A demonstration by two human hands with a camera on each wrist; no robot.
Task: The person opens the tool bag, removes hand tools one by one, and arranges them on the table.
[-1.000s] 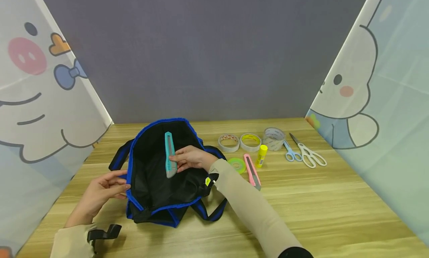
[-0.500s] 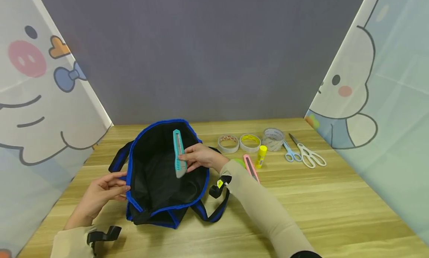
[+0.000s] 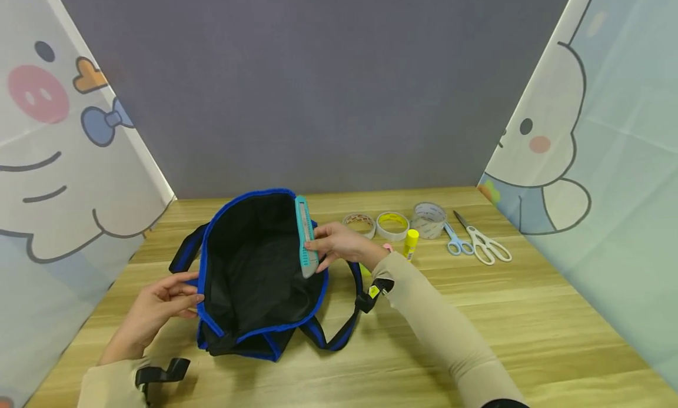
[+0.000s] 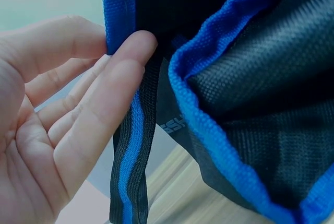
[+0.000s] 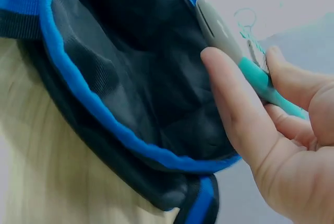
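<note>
A black bag (image 3: 265, 266) with blue trim lies on the table, its wide mouth facing up toward the head camera. At its left rim, my left hand (image 3: 159, 311) pinches the blue-edged cloth between thumb and fingers, seen closely in the left wrist view on the blue trim (image 4: 119, 10). My right hand (image 3: 346, 246) holds a teal utility knife (image 3: 306, 234) over the bag's right rim. Thumb and fingers grip the knife near its grey end, and the right wrist view has that grey end (image 5: 219, 31) beside the bag's mouth.
Right of the bag stand two tape rolls (image 3: 392, 224), a clear tape roll (image 3: 429, 221) and a yellow glue stick (image 3: 410, 243). Blue scissors (image 3: 458, 245) and white scissors (image 3: 486, 246) lie farther right. The right forearm mostly hides a pink cutter (image 3: 388, 246) and a green tape (image 3: 365, 269).
My right hand has moved right with the teal utility knife, from over the bag's middle to its right rim. The left hand keeps its pinch on the left rim.
</note>
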